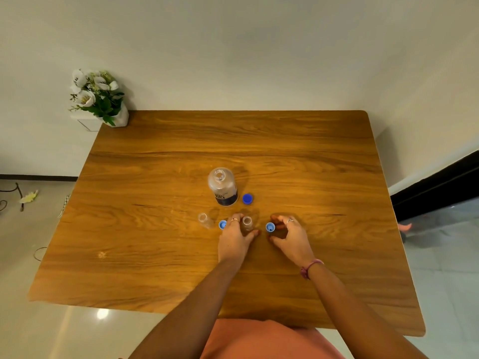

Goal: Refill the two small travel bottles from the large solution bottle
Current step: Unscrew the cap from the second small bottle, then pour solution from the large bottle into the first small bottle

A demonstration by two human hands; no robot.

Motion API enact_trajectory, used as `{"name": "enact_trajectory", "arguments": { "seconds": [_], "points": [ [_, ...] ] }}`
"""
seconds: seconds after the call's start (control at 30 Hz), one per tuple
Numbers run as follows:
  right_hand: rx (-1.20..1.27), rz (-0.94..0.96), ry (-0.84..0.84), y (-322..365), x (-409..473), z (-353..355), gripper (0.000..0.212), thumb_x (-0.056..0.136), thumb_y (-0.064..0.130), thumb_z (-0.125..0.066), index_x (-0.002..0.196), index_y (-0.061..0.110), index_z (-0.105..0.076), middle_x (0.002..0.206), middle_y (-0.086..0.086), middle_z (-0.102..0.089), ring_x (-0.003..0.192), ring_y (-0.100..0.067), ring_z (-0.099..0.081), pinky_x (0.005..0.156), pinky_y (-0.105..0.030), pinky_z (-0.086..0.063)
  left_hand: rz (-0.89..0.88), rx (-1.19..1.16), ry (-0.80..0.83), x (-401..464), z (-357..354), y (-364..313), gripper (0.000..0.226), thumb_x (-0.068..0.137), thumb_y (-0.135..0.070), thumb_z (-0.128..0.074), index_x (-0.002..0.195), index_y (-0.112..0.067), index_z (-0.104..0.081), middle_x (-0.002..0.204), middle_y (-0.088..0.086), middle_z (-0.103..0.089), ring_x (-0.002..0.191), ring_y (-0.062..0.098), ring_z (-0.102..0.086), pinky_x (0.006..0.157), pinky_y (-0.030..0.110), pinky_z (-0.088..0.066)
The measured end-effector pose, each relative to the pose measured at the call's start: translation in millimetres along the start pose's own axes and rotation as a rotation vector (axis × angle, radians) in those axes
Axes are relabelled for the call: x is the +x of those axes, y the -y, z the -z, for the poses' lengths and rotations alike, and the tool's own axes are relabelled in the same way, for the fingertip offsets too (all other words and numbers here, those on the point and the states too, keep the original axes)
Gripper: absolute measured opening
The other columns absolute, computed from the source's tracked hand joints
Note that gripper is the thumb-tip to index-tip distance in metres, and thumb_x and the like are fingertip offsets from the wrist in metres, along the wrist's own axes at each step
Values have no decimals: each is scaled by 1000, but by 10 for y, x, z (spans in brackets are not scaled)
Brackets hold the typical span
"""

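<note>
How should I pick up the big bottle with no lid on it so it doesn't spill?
Hold the big bottle around its wide middle, where the dark label is, coming from the side nearest you. It stands upright with its mouth open, so a grip around the body likely keeps it level. The neck is narrow, probably harder to steady. Its blue cap sits just to its right, so reach in from the front.

You are looking down at a wooden table with rounded corners, standing against a plain pale wall. White flowers in a white pot are sitting just off its far left corner, and a dark baseboard is running along the right wall. The glossy tiled floor is reflecting a ceiling light at the near left.
</note>
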State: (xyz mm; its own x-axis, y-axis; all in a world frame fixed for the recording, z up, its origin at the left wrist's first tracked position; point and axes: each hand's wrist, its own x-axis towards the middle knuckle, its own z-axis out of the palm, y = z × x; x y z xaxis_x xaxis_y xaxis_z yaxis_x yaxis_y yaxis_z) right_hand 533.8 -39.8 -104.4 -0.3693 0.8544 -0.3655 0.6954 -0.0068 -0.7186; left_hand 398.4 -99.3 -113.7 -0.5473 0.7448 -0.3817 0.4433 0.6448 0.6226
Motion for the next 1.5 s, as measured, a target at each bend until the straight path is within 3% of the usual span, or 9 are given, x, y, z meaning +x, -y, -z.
{"name": "enact_trajectory", "arguments": {
  "seconds": [0.2, 0.33, 0.43, 0.5, 0.6, 0.83, 1.03, 1.17, 1.5],
  "points": [
    [-45, 13, 79, 135, 21, 138, 64, 78, 1, -68, 135, 17, -43, 129, 3, -47, 106, -2, -47, 86, -11, -38, -25, -17, -9, -33, 83, 27, 68, 73, -34, -78, 131, -22, -45, 127, -3, -55, 106, 18, -59, 90, 38, -52],
    [-59, 94, 78, 308, 53, 291, 64, 80, 0, -66, 136, 19, -43, 127, 4, -46, 108, -4, -46, 71, -10, -43, -60, -19, -13, -177, 245, 55, 73, 74, -35, -78, 135, -23, -39, 126, -8, -52, 95, 14, -60, 86, 34, -52],
    [-25, 180, 20, 479, 115, 377, 55, 82, -3, -60, 132, 16, -47, 124, 3, -50, 105, -5, -48, 76, -10, -43, -119, -61, -35, -332, 409, 101, 71, 73, -35, -79, 132, -26, -40, 116, -13, -50, 69, 5, -53, 73, 27, -52],
    [8, 219, -7, 601, 185, 401, 49, 84, -1, -59, 129, 15, -50, 122, 2, -52, 104, -6, -49, 82, -12, -42, -179, -110, -59, -407, 525, 149, 62, 72, -33, -80, 123, -30, -43, 105, -12, -53, 61, 5, -50, 64, 26, -50],
    [42, 261, -5, 781, 302, 347, 46, 84, 7, -62, 128, 16, -51, 120, 4, -53, 104, -6, -51, 77, -12, -43, -249, -180, -115, -436, 719, 257, 54, 71, -30, -81, 111, -33, -45, 90, -10, -52, 58, 7, -49, 55, 21, -46],
    [6, 270, 78, 1093, 507, 103, 82, 68, 25, -83, 137, 14, -41, 133, 1, -47, 117, -9, -48, 99, -27, -42, -291, -180, -278, -163, 1026, 583, 50, 71, -20, -82, 113, -10, -56, 93, -7, -45, 71, 7, -49, 65, 8, -41],
    [-51, 210, 86, 1189, 582, -126, 97, 63, 28, -85, 142, 13, -32, 142, -1, -40, 128, -15, -41, 107, -33, -37, -154, -154, -112, 88, 1051, 704, 69, 74, -20, -79, 133, -11, -45, 123, 0, -48, 108, 10, -49, 93, 29, -46],
    [-36, 173, 47, 1183, 603, -255, 95, 62, 29, -86, 141, 14, -35, 141, -3, -43, 129, -20, -41, 107, -39, -37, -73, -191, 4, 203, 1011, 699, 71, 75, -17, -78, 136, -14, -42, 131, -3, -50, 116, 8, -48, 101, 30, -44],
    [94, 86, -20, 1204, 586, -401, 97, 60, 30, -88, 139, 11, -35, 134, -1, -52, 122, -15, -48, 102, -28, -42, -83, -160, 71, 370, 923, 692, 36, 76, -19, -77, 109, -19, -62, 107, -4, -64, 101, 11, -56, 87, 26, -46]
  ]
}}
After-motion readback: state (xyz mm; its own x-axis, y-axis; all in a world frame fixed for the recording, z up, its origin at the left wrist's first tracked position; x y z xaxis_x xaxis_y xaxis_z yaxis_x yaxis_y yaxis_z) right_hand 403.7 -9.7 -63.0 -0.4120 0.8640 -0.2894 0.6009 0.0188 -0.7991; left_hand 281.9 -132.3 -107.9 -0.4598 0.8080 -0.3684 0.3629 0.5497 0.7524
